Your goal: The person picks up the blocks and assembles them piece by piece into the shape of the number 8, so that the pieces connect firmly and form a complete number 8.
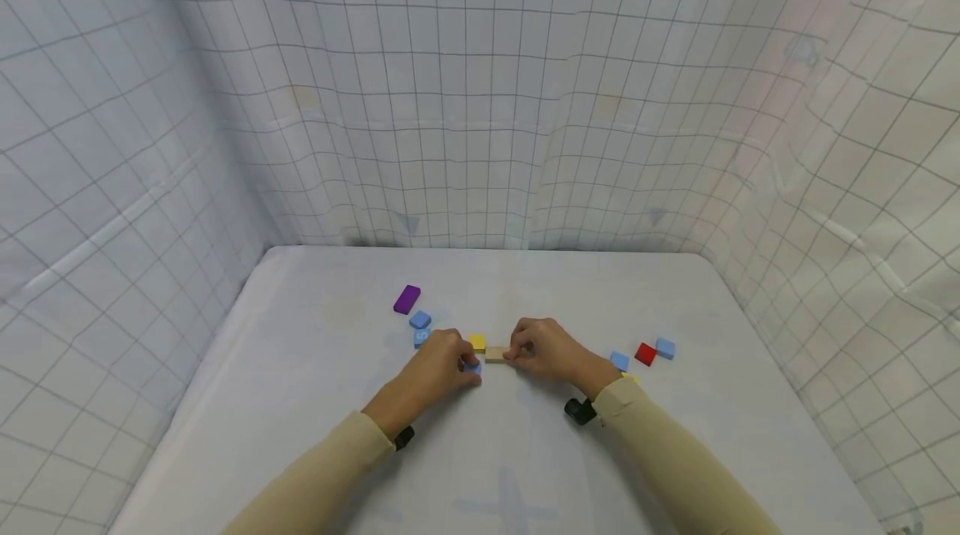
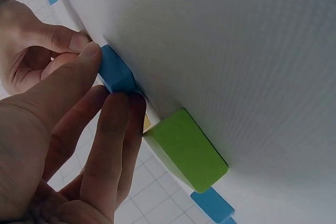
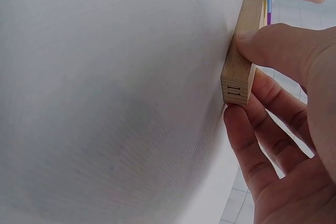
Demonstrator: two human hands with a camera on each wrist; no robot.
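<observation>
Between thumb and fingertips, my left hand [image 1: 441, 362] pinches a small blue block [image 2: 116, 71] at the table surface. My right hand [image 1: 551, 350] holds a plain wooden block [image 3: 234, 69], thumb on its side and fingers around its end. Two short dark marks show on that end. In the head view the wooden block lies just right of the blue one. Behind them sits a yellow block [image 1: 477, 342]. Near the left fingers in the left wrist view is a green block [image 2: 186, 150], hidden behind the left hand in the head view.
Left of the hands lie a purple block [image 1: 407, 299] and blue blocks [image 1: 420, 320]. Beyond the right wrist are a red block [image 1: 646, 354], two blue blocks [image 1: 665, 348] and a partly covered yellow block [image 1: 630, 378]. Grid-patterned white curtains [image 1: 480, 102] surround the white table [image 1: 315, 385].
</observation>
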